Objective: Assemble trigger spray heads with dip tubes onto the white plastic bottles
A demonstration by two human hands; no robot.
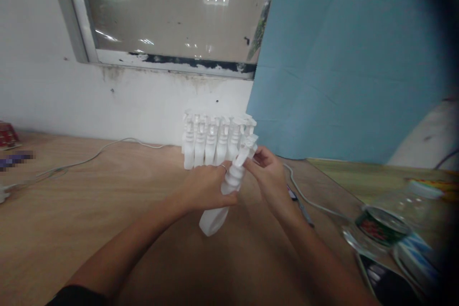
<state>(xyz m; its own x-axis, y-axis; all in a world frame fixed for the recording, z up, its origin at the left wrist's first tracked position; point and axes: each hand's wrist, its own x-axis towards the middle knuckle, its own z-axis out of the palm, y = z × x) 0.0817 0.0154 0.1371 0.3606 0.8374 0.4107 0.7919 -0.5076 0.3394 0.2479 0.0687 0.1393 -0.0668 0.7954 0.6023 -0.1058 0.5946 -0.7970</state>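
Note:
A white spray bottle (214, 221) is tilted in front of me, its base toward me and its head up to the right. My left hand (206, 185) is closed around its upper body, just below the ribbed neck, and a ring shows on one finger. With bent fingers, my right hand (268, 172) grips the bottle's spray head at the trigger; the fingertips are partly hidden. Just beyond my hands, several similar white spray bottles (211, 146) stand upright in close rows near the wall.
At right stand a clear plastic jar (416, 205) with a green and red label and a dark phone-like device (389, 279). Pale cables (96, 151) run over the wooden table (150, 267). A blue sheet (344, 67) hangs beside the window (172, 14).

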